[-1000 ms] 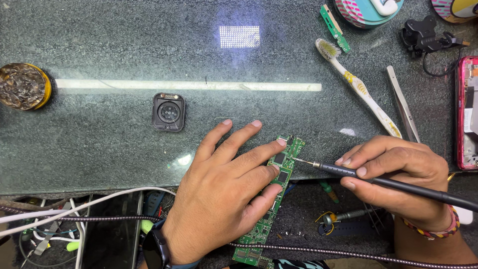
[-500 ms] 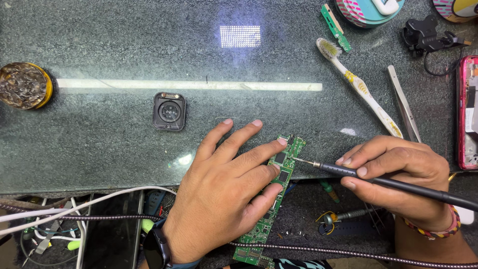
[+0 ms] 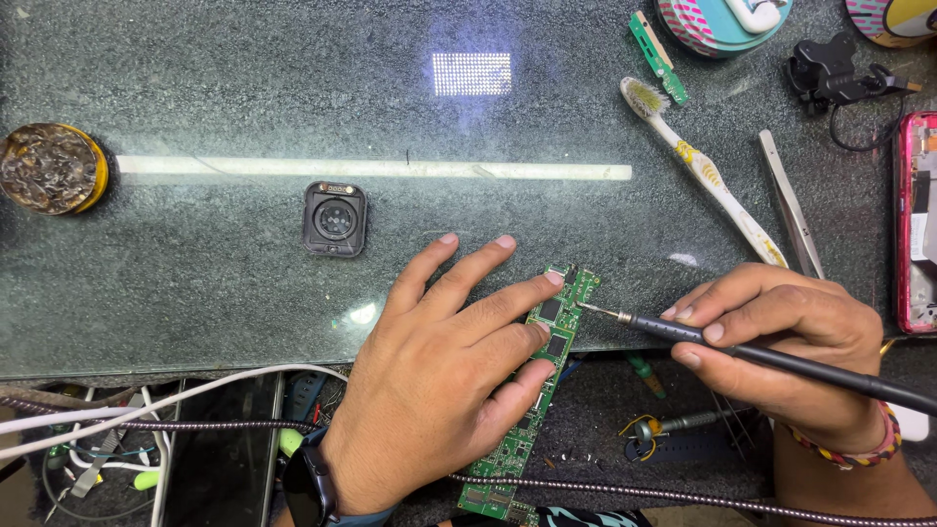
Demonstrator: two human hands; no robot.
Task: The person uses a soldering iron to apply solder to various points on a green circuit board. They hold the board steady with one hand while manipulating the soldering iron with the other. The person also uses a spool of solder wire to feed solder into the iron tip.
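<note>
A long green circuit board (image 3: 554, 332) lies slanted over the front edge of a dark glass-topped table (image 3: 244, 283). My left hand (image 3: 444, 366) lies flat on the board with fingers spread, pinning it down. My right hand (image 3: 781, 337) grips a thin black soldering iron (image 3: 781, 359) like a pen. Its metal tip touches the board's upper end, next to my left index fingertip.
A square black watch case back (image 3: 334, 219) lies left of my hands. A round tin of tip-cleaning wool (image 3: 51, 168) sits far left. A toothbrush (image 3: 698, 171), tweezers (image 3: 791, 205), a small green board (image 3: 657, 44) and a pink phone (image 3: 917, 224) lie at right. Cables (image 3: 146, 410) hang below the table edge.
</note>
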